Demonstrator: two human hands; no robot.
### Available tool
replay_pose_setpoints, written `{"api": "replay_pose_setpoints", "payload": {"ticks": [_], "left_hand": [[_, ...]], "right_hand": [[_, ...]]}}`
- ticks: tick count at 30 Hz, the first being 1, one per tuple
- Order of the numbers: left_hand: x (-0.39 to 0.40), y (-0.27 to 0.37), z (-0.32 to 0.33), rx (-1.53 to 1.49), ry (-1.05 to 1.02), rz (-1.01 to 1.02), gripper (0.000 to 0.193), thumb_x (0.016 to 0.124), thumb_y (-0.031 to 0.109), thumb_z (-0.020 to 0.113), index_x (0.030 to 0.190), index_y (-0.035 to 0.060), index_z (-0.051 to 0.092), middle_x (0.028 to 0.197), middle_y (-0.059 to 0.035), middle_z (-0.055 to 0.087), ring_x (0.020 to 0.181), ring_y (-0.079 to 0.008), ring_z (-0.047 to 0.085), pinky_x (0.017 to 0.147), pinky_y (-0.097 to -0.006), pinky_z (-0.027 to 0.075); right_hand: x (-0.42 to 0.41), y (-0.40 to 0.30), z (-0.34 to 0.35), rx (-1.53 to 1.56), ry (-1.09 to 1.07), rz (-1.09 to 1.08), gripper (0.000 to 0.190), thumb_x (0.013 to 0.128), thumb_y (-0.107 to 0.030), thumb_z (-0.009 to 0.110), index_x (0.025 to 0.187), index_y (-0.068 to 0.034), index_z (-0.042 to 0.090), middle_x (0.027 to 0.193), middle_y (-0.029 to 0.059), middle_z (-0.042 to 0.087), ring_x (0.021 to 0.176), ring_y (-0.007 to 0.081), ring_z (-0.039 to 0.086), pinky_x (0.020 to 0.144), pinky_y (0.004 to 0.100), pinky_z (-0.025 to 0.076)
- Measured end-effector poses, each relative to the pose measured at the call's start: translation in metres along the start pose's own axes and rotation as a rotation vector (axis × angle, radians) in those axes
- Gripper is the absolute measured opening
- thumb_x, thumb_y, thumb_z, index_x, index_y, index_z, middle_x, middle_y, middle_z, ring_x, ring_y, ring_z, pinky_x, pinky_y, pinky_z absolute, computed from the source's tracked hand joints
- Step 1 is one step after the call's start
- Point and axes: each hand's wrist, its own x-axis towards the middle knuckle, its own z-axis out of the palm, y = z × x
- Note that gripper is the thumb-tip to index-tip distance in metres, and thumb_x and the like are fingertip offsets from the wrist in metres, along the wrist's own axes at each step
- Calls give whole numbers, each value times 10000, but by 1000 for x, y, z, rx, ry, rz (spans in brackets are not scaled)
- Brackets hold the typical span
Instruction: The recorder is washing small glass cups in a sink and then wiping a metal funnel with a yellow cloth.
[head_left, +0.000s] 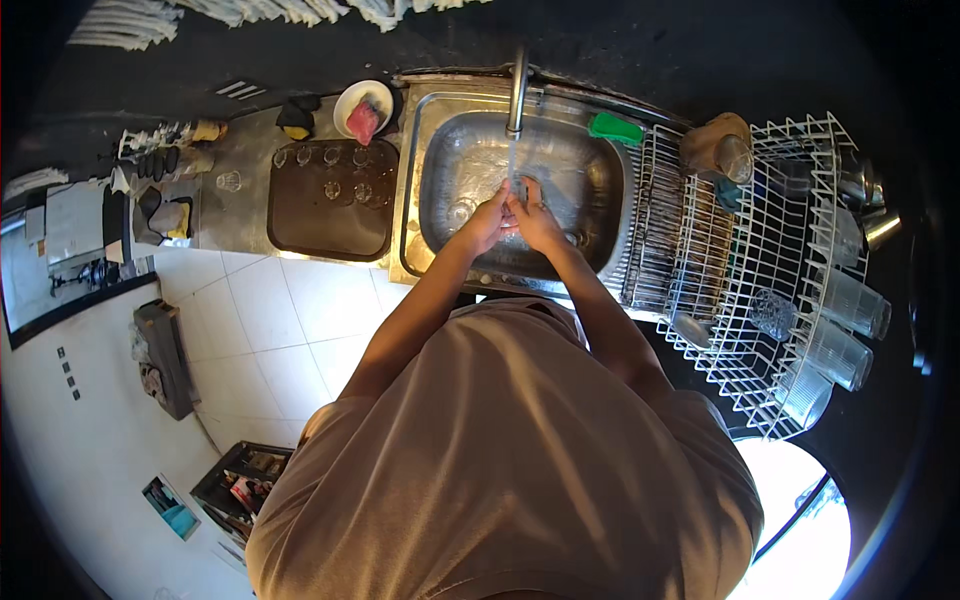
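Water runs from the metal faucet (517, 97) over both my hands, which are close together inside the stainless steel sink basin (600, 180). My left hand (491, 221) and my right hand (536, 221) meet around what looks like a small clear glass (511, 220), mostly hidden by the fingers. Left of my left hand, another small clear glass (460, 214) rests on the basin floor. A green sponge (615, 128) lies on the sink's far right rim.
Left of the sink, a brown tray (330, 229) carries several small glasses. Behind it stands a white bowl (343, 101) with a pink sponge (364, 120). To the right, a white wire dish rack (750, 255) holds tall ribbed glasses (836, 352); a brown jug (709, 146) stands near its back.
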Motion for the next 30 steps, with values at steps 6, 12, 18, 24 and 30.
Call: {"api": "replay_pose_setpoints", "payload": {"ticks": [6, 12, 18, 24, 30], "left_hand": [[-19, 14, 12, 97, 90, 178, 579, 1000, 616, 412, 1234, 121, 603, 1108, -62, 651, 867, -148, 583, 795, -319, 450], [-19, 28, 10, 162, 83, 313, 621, 993, 610, 440, 1255, 72, 603, 1079, -38, 669, 726, -117, 527, 678, -262, 439], [-9, 25, -25, 11, -93, 127, 458, 1026, 474, 478, 1255, 88, 564, 937, -18, 635, 718, -67, 498, 620, -217, 391], [-15, 25, -14, 22, -64, 225, 341, 1027, 317, 527, 1260, 68, 544, 989, -71, 661, 800, -107, 583, 677, -248, 472], [-17, 20, -20, 1018, 325, 558, 524, 805, 216, 807, 1237, 41, 566, 1018, -109, 675, 942, -260, 664, 845, -373, 540]], "right_hand": [[16, -61, -72, -483, -292, -527, 303, 948, -282, 629, 1101, -25, 681, 1077, 176, 686, 1027, 325, 646, 882, 416, 504], [32, -36, -55, -31, -573, -422, 220, 959, -191, 612, 1049, -19, 716, 954, 135, 712, 871, 258, 672, 825, 347, 502], [13, -41, -36, -61, -386, -429, 218, 950, -208, 632, 1040, -28, 716, 959, 122, 707, 866, 236, 665, 776, 341, 499], [11, -36, -43, 42, -287, -297, 207, 885, -240, 714, 974, -53, 705, 897, 113, 646, 817, 273, 633, 720, 379, 499], [-20, -9, -26, -5, 93, -124, 622, 718, -227, 856, 1243, -94, 551, 1123, 167, 593, 940, 355, 622, 788, 416, 519]]}}
